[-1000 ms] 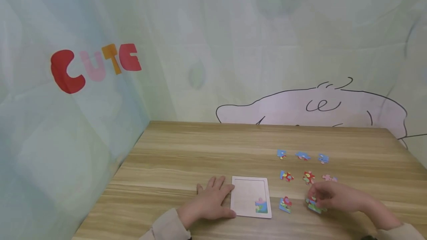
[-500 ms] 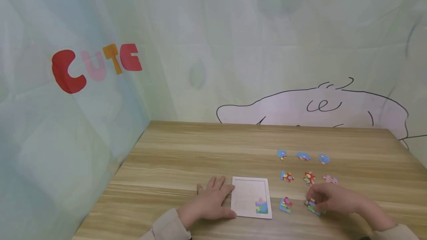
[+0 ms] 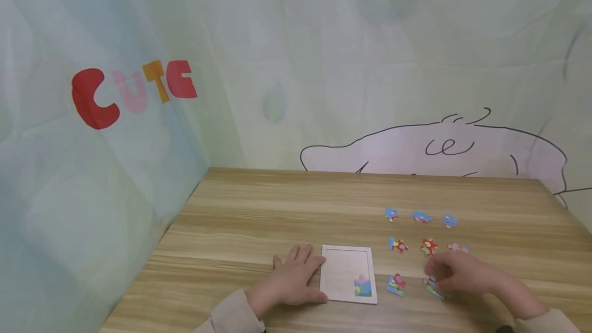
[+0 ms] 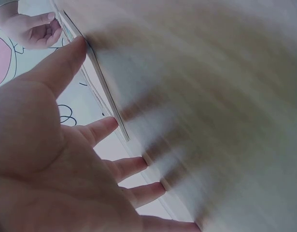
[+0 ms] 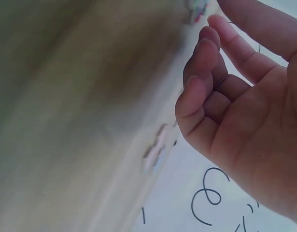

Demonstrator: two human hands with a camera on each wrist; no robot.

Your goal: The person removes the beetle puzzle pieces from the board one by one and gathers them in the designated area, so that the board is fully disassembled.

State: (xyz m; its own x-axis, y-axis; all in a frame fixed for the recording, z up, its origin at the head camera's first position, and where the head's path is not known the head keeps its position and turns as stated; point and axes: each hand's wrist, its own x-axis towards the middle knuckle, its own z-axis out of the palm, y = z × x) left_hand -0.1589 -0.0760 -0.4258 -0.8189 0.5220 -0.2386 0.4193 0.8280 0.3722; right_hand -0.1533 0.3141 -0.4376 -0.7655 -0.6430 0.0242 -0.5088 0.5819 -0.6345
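Observation:
Fingers spread, my left hand (image 3: 296,276) lies flat on the table, its thumb and index fingertips at the left edge of a white puzzle tray (image 3: 339,299). One corner puzzle piece (image 3: 365,288), blue and green with a pink knob, sits at the tray's lower right. My right hand (image 3: 467,274) pinches a blue, green and red puzzle piece (image 3: 432,289) by thumb and index finger, low over the table. That hand covers part of the piece. In the right wrist view the other fingers (image 5: 201,58) are curled, and the puzzle piece (image 5: 197,9) shows at the fingertips.
Left of the right hand lies a flower puzzle piece (image 3: 396,284). Behind are a red-and-blue piece (image 3: 399,245), a red piece (image 3: 428,246) and a pink piece (image 3: 457,247). Several blue pieces (image 3: 421,216) form the back row. A printed cloth (image 3: 259,66) stands behind the wooden table (image 3: 259,204).
My right hand has shifted slightly, and the puzzle piece at its fingers has turned and moved a little left. The left hand, tray and other pieces stay in place.

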